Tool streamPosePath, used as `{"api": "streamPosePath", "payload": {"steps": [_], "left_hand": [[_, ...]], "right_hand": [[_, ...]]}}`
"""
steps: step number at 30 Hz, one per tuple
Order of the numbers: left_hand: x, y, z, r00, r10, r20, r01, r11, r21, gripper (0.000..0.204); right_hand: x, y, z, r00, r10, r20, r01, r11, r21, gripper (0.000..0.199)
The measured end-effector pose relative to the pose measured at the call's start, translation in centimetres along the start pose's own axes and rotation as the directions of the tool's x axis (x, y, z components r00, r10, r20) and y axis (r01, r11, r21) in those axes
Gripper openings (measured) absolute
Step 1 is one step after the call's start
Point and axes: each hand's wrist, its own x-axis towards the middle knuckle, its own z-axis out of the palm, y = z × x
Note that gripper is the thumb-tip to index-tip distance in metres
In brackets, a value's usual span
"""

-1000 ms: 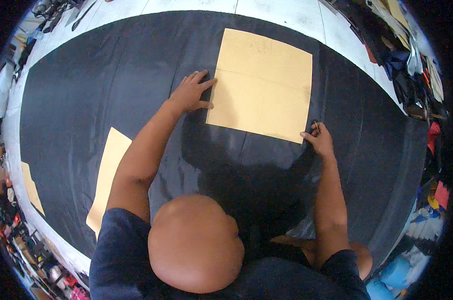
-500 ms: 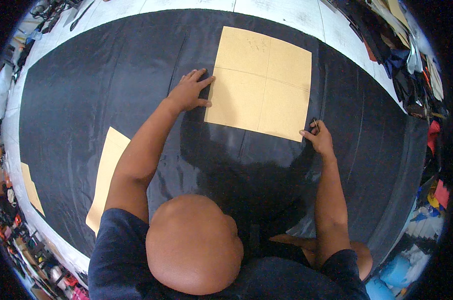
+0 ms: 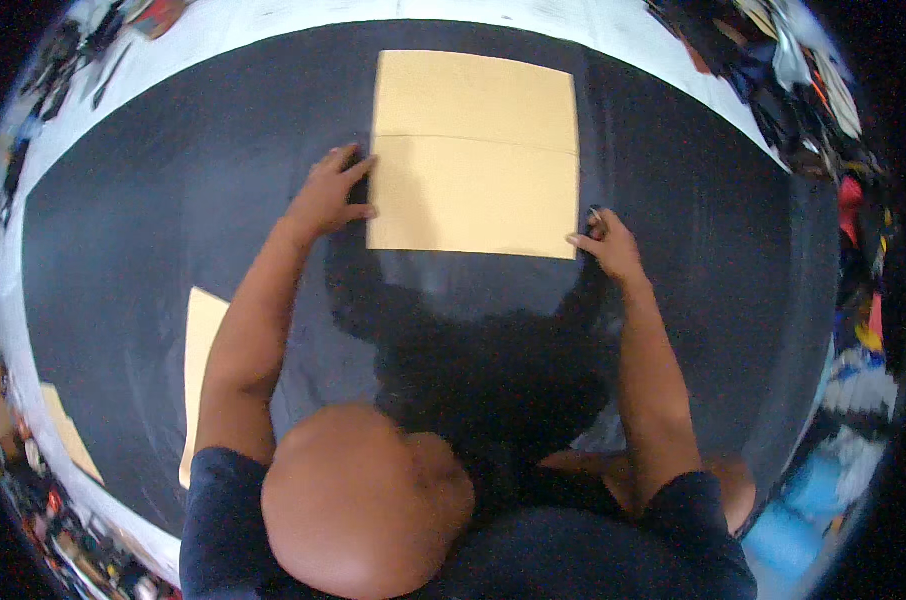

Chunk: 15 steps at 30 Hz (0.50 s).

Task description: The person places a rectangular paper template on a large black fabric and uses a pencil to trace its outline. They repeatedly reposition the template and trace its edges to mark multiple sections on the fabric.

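Observation:
A large tan card sheet (image 3: 473, 190) lies flat on black sheeting (image 3: 453, 290), with a thin line running across its middle. My left hand (image 3: 333, 190) is spread at the sheet's left edge, its thumb and a fingertip touching the border. At the lower right corner is my right hand (image 3: 609, 245), with its thumb on the card. Its curled fingers grip a small, slim pen-like tool (image 3: 595, 213), mostly hidden by the fingers. The exact kind of that tool cannot be made out.
Partly behind my left arm lies a second tan piece (image 3: 201, 350); another tan piece (image 3: 71, 435) sits by the left rim of the black sheeting. Pale floor (image 3: 323, 22) borders it. Dark cloth and clutter (image 3: 773, 90) are piled at far right, blue bundles (image 3: 793, 520) at near right.
The whole view has shifted and turned a little, so the card appears farther left and straighter. Its upright line and faint marks no longer show. Both hands stay at its edges.

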Motion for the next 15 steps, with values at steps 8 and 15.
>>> {"api": "streamPosePath", "payload": {"steps": [8, 15], "left_hand": [[-0.2, 0.2, 0.0, 0.999, -0.047, -0.009, 0.047, 0.999, -0.023, 0.088], [-0.2, 0.3, -0.1, 0.997, -0.078, 0.019, 0.079, 0.995, -0.066, 0.090]], "right_hand": [[-0.6, -1.5, -0.4, 0.999, 0.028, -0.017, -0.026, 0.997, 0.069, 0.056], [-0.5, -1.4, -0.4, 0.998, 0.057, -0.005, -0.057, 0.997, 0.054, 0.058]]}}
